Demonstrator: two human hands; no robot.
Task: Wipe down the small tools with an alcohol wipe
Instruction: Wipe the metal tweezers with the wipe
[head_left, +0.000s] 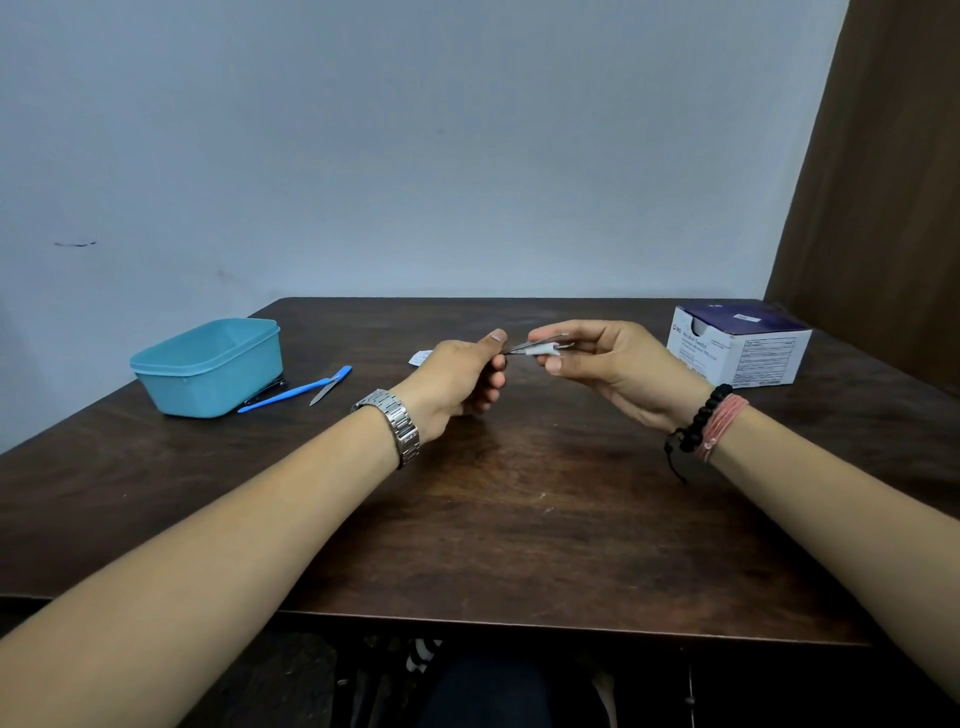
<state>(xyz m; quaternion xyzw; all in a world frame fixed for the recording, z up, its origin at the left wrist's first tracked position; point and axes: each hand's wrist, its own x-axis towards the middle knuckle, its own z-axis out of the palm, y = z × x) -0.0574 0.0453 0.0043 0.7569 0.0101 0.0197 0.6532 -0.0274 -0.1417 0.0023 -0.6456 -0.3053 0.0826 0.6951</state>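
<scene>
My dark wooden counter (519, 519) carries a teal tub (208, 369), blue-handled tools (296, 391), a torn wrapper (420, 357) and the swab box (737, 345).

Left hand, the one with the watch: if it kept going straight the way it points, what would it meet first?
Likely the right hand: the left hand points at it along the thin metal tool and white wipe between them.

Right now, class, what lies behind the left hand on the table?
A scrap of white wrapper peeks out behind the left hand; the hand covers the rest. Both hands hold a thin metal tool above the table.
</scene>
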